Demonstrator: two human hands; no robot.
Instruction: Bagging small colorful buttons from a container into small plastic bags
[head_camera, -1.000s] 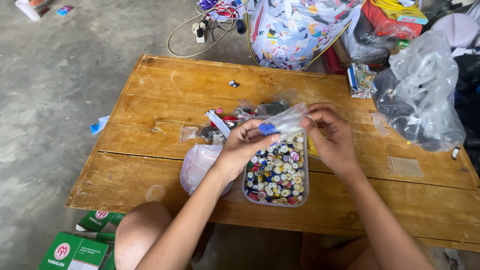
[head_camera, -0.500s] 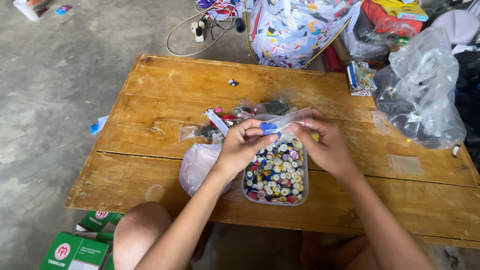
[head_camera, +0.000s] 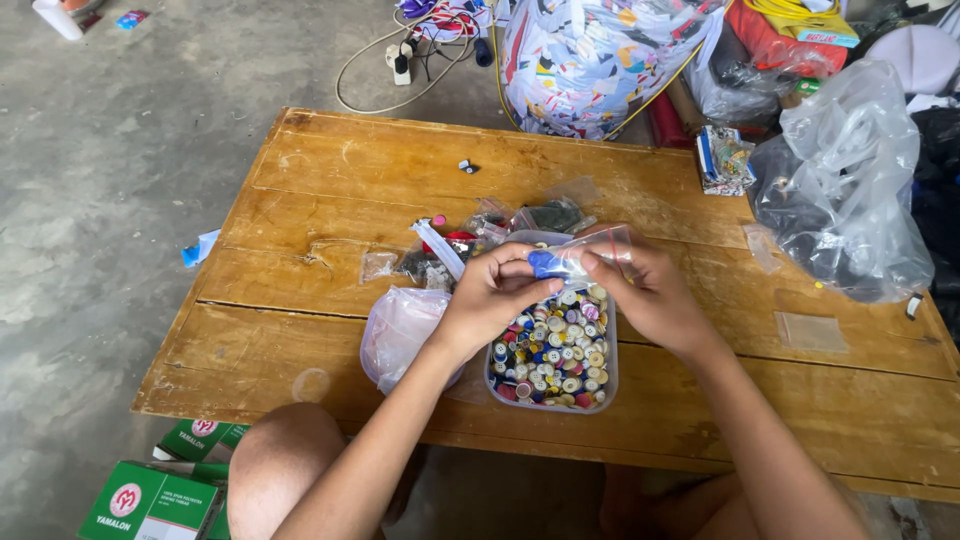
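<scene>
Looking down at a low wooden plank table (head_camera: 330, 180) on a grey concrete floor (head_camera: 110, 200), going left to right. Bottom left on the floor there are some green cardboard boxes (head_camera: 150, 500), and a small scrap of blue and white paper (head_camera: 200, 248) lies just off the table's left edge. On the table itself, a pinkish crumpled plastic bag (head_camera: 398, 330) sits right next to a clear rectangular plastic tub full of mixed coloured buttons (head_camera: 555, 360). Behind those there's a messy little pile of small clear zip bags (head_camera: 470, 240), some with dark stuff in them.

The left hand (head_camera: 495, 295) is over the tub, fingers pinched on the left end of a small clear plastic bag with blue buttons inside (head_camera: 570, 262). The right hand (head_camera: 650, 295) has the same little bag gripped at its right end, thumb on top. So both hands are grasping it, and it's held just above the far edge of the button tub, not resting on anything as far as I can see.

Further right, a flat empty-looking clear zip bag (head_camera: 810, 332) lies on the wood, and a big crumpled clear plastic bag with dark things in it (head_camera: 840, 190) sits at the table's right side. Beyond the far edge there's a large patterned sack (head_camera: 590, 55) and a white cable with a power strip (head_camera: 395, 65).
</scene>
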